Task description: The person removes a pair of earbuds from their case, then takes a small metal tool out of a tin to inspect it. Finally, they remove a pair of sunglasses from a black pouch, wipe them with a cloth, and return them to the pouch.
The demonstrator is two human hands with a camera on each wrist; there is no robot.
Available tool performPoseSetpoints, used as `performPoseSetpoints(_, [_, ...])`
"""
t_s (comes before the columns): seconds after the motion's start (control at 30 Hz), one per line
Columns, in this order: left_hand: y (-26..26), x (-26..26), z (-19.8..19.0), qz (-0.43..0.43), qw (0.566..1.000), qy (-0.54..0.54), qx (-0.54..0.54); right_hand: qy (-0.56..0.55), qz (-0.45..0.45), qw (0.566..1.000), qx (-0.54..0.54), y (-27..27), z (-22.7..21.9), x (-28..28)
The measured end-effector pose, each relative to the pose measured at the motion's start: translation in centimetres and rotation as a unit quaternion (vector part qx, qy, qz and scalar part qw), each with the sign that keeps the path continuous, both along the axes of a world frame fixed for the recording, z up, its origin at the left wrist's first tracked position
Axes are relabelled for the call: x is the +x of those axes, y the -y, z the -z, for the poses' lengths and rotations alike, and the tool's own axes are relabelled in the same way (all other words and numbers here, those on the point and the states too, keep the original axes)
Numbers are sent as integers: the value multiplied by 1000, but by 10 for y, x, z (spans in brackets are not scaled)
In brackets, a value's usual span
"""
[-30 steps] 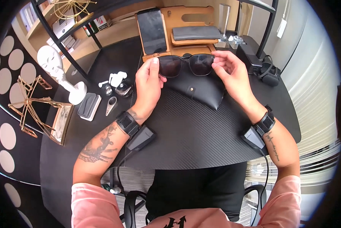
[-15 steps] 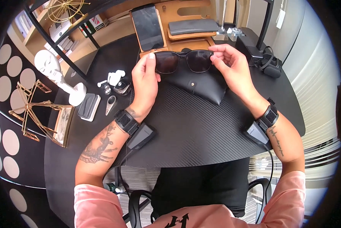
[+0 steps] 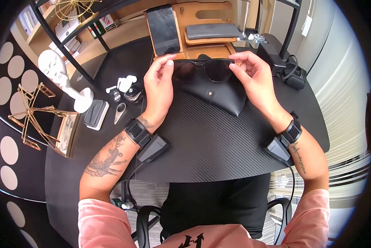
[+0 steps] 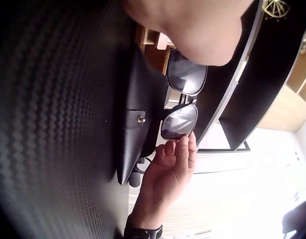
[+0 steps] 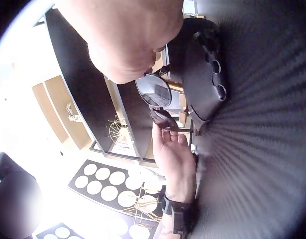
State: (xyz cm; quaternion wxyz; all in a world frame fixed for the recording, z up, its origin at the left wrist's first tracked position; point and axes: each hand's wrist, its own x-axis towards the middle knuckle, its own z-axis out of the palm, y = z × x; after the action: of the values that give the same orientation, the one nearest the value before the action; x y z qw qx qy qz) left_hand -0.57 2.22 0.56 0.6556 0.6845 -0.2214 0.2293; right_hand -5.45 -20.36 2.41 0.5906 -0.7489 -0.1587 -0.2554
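Observation:
Dark sunglasses are held up by both hands over the far part of the desk. My left hand pinches one end of the frame between thumb and fingers. At the other end, the right hand pinches the frame near the hinge. Below the glasses a black leather pouch with a snap stud lies on the desk. In the left wrist view, both lenses show, with the right hand's fingertips at the lower rim. The right wrist view has the left hand gripping the far lens's edge.
Behind the glasses stands a wooden stand holding a phone and a grey case. At left are a white mannequin head, a gold wheel ornament, earbuds and a keyring. A black headset lies at right.
Both hands keep their pinch on the sunglasses throughout. The glasses have tilted slightly, so the lenses look a little shorter now. The whole view has shifted a bit with the head.

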Motion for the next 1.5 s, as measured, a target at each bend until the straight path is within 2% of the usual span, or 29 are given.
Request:
performPoseSetpoints(0.27, [0,1,1,30,999,-28,-19,-18,-18,1000,11,0,3,1])
performPoseSetpoints(0.33, [1,0,2,35,999,-32,-26,56,-10,998,2,-3,4,2])
performPoseSetpoints(0.53, [-1,-2,3,71,997,-40,11,42,16,999,-22,-2,-1,-2])
performPoseSetpoints(0.73, [4,0,4,12,999,-29,23,45,23,997,-58,-4,0,-5])
performPoseSetpoints(0.83, [1,2,5,14,997,-69,-24,41,43,995,-76,-3,-1,-4])
performPoseSetpoints(0.93, [1,2,3,2,996,-84,-17,31,39,996,-69,-2,2,-1])
performPoseSetpoints(1.03, [3,2,3,36,997,-49,-47,23,51,994,-93,-3,-4,-5])
performPoseSetpoints(1.27, [2,1,2,32,998,-36,-31,17,83,981,-175,-3,-8,-11])
performPoseSetpoints(1.47, [3,1,3,46,997,-39,-51,7,63,989,-131,-1,0,-4])
performPoseSetpoints(1.5, [2,2,3,47,997,-37,-51,-2,24,998,-55,-1,4,0])
